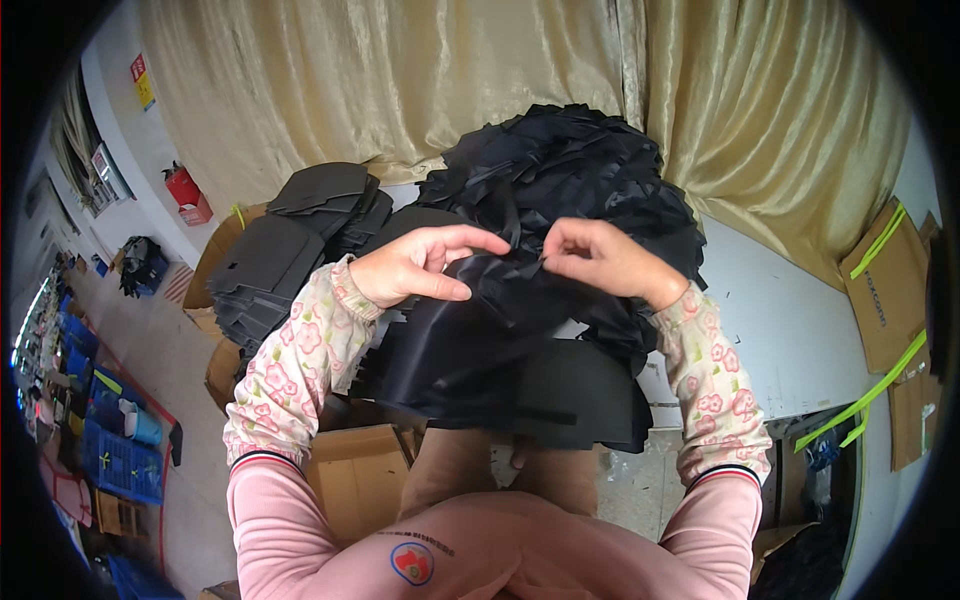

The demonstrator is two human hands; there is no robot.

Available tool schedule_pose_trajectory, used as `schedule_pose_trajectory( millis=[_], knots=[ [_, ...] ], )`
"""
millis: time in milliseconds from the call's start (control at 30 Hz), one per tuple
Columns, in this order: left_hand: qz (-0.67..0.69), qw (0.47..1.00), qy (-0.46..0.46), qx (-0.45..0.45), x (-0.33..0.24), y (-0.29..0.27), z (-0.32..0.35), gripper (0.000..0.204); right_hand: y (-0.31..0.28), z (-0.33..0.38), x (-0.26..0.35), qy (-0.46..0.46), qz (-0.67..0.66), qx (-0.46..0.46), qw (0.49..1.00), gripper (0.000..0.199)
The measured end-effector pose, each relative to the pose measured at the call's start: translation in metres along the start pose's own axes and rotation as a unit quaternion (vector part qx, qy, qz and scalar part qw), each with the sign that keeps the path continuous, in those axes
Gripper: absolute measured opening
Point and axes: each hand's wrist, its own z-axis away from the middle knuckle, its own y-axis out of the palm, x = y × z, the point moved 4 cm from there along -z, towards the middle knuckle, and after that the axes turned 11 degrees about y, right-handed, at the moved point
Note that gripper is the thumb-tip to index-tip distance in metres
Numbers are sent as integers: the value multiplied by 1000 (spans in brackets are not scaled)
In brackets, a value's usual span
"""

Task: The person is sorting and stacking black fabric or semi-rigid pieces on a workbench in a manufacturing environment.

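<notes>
I see a thin black fabric cut piece [500, 300] pinched between my left hand [415, 265] and right hand [600, 262], both grips closed on it above my lap. A neat grey stack [290, 250] sits left; the tangled black heap [560, 170] on the desk [790, 330] looks largely unsorted.

Left hand [415, 265] and right hand [605, 262] both pinched a black fabric piece [480, 340] draped off the counter's [790, 330] near edge. Heap of black fabric scraps [570, 170] sat behind it; stacked dark grey cut panels [290, 250] at the left end.
</notes>
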Motion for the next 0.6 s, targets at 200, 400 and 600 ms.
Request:
schedule_pose_trajectory(
  millis=[200, 400, 600],
  knots=[
    [133, 986, -94, 43, 43, -6, 17, 40, 1, -1, 63, -86, 134, -72, 985, 8],
    [175, 979, -79, 64, 84, -9, 18, 45, -1, 14, 105, -163, 448, -158, 865, 18],
    [273, 954, -75, 94, 85, -3, 29, 58, -32, 31, 130, -181, 510, -228, 809, 8]
  ],
)
